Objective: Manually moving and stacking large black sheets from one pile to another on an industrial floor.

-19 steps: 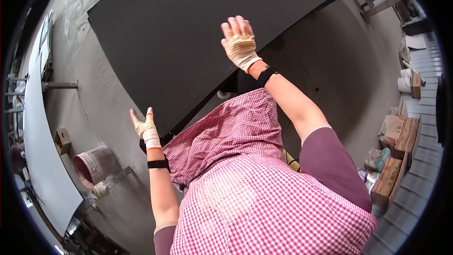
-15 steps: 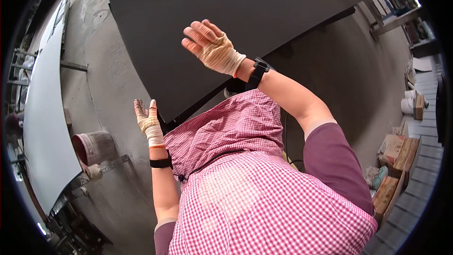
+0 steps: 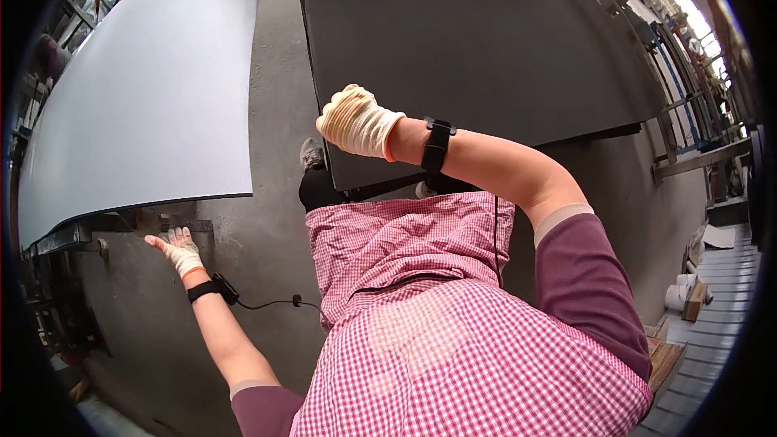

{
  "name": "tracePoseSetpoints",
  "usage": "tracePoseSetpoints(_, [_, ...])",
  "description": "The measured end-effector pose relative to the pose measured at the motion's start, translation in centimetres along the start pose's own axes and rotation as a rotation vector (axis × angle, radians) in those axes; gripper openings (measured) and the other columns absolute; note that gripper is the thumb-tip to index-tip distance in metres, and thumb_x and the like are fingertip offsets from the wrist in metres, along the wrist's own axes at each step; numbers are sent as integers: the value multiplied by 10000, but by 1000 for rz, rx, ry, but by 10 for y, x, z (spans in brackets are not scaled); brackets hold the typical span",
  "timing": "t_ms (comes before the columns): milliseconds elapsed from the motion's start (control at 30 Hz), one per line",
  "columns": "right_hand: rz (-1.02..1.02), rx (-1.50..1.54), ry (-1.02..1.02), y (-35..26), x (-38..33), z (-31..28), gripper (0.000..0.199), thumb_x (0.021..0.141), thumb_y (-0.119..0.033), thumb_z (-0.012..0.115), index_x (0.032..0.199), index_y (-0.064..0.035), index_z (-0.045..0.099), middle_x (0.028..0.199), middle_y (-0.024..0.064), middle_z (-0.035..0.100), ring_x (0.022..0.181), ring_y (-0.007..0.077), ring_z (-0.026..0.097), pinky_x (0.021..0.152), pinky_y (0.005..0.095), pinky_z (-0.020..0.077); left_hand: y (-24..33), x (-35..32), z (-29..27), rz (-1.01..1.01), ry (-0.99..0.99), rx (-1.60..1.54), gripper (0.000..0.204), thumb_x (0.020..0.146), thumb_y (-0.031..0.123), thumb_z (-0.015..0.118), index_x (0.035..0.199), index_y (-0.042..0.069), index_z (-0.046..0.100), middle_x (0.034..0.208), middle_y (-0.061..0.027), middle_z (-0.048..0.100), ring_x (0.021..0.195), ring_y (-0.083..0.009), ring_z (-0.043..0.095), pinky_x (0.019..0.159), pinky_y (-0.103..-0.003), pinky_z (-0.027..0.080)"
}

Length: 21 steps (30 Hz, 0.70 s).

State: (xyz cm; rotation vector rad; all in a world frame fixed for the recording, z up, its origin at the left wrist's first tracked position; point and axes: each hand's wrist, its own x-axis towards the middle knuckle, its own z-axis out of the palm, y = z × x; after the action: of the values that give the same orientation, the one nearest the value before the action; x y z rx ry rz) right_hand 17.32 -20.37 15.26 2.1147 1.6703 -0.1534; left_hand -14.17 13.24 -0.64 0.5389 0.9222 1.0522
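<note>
My left hand (image 3: pixel 180 251), in a fingerless-tipped pale glove, is stretched out to the left with its fingers spread and nothing in it. It is just below the near edge of a large white sheet (image 3: pixel 162 81), apart from it as far as I can see. My right hand (image 3: pixel 352 123), in a similar cream glove, is curled into a fist with nothing showing in it. Behind it in the picture lies the left edge of a large dark grey sheet (image 3: pixel 477 48), which appears to have another sheet under its edges.
A grey floor strip (image 3: pixel 275 89) runs between the two sheets, with my shoe (image 3: pixel 311 154) on it. Metal framing (image 3: pixel 704 158) stands at the right. White rolls (image 3: pixel 678 293) and wooden pieces (image 3: pixel 665 364) lie along the right wall. A cable (image 3: pixel 271 303) trails from my left wrist.
The view has turned left, bringing the white sheet further in. My left hand has swung out leftward from beside the apron toward that sheet. My right hand's fingers have gone from extended to curled.
</note>
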Motion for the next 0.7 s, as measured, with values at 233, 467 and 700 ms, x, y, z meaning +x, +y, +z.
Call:
tracePoseSetpoints(233, [-181, -51, 321, -4, 54, -15, 202, 750, -215, 592, 900, -80, 573, 805, 42, 587, 801, 210, 581, 670, 350, 484, 14, 58, 72, -44, -103, -218, 927, 659, 534, 668, 1354, 150, 190, 1383, -107, 279, 1248, -308, 298, 1011, -453, 288])
tracePoseSetpoints(467, [-152, 335, 325, -45, 127, 35, 513, 733, -353, 640, 1144, -98, 467, 1052, 74, 504, 982, 253, 509, 796, 379, 461, 9, 120, 67, 118, 221, 280, 840, 568, 512, 762, 1191, 39, 457, 1171, -127, 508, 1109, -247, 464, 934, -408, 390])
tracePoseSetpoints(700, [-229, 692, 397, -13, 79, 59, 413, 755, -288, 627, 1090, -71, 523, 1135, 104, 507, 1077, 277, 475, 846, 375, 439, 32, 93, 20, 210, 633, 521, 1132, 536, 748, 594, 1322, 3, 263, 1349, -176, 327, 1224, -323, 346, 998, -424, 310])
